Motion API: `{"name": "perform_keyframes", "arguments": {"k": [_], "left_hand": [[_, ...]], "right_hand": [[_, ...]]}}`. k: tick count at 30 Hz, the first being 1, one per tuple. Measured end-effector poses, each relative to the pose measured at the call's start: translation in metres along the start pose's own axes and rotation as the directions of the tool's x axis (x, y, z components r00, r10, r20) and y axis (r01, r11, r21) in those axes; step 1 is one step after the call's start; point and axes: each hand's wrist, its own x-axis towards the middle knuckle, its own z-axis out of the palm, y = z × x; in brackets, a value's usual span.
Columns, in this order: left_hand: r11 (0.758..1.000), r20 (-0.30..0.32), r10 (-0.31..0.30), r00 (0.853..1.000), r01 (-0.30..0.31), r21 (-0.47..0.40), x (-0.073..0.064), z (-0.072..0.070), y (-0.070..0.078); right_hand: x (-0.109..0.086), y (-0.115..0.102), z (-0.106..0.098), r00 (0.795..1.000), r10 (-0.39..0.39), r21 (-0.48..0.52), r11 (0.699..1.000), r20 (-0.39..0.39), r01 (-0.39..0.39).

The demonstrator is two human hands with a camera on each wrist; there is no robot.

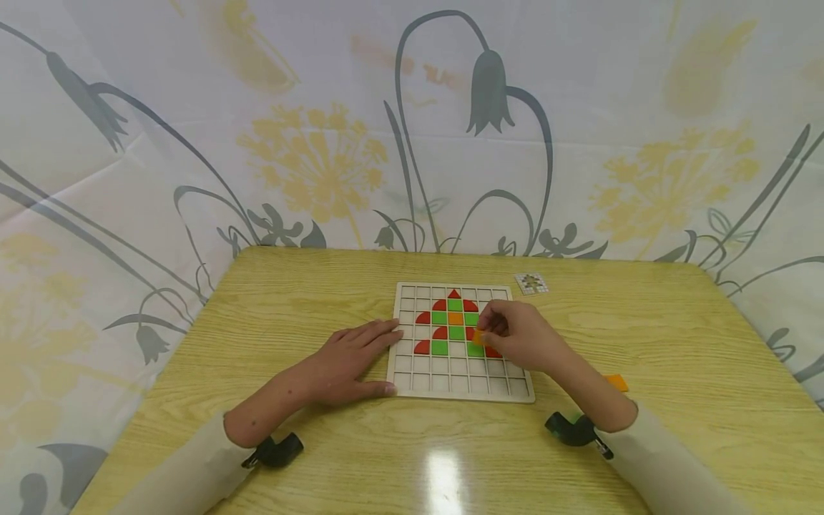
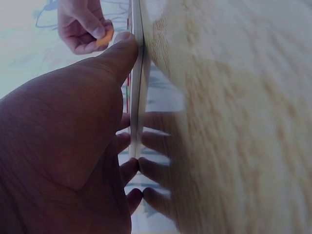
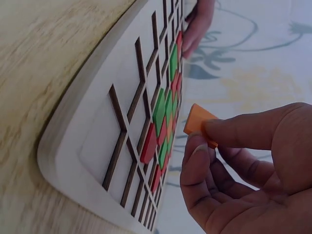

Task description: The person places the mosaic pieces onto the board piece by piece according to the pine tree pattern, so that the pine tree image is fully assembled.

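A wooden grid board lies on the table. In its cells sit red quarter-round tiles, green square tiles, an orange square tile and a red triangle, set out like a tree. My left hand lies flat with its fingertips and thumb against the board's left edge. Over the right half of the tile pattern, my right hand pinches an orange tile between thumb and fingers. The right wrist view has this tile above the board, tilted. Some tiles are hidden behind the right hand.
Another orange piece lies on the table beside the right forearm, partly covered by it. A small pattern card lies past the board's far right corner. A flower-printed cloth hangs behind the table.
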Motion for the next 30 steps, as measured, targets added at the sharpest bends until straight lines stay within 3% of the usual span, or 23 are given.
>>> {"name": "perform_keyframes", "arguments": {"k": [23, 30], "left_hand": [[1.000, 0.023, -0.017, 1.000, 0.017, 0.004, 0.000, 0.001, -0.001], [1.000, 0.016, -0.014, 1.000, 0.014, 0.003, 0.000, 0.001, -0.001]], "right_hand": [[0.018, -0.004, 0.028, 0.999, -0.018, -0.051, 0.998, 0.039, 0.020], [0.019, -0.008, 0.031, 0.999, 0.010, -0.049, 0.999, 0.047, -0.008]]}}
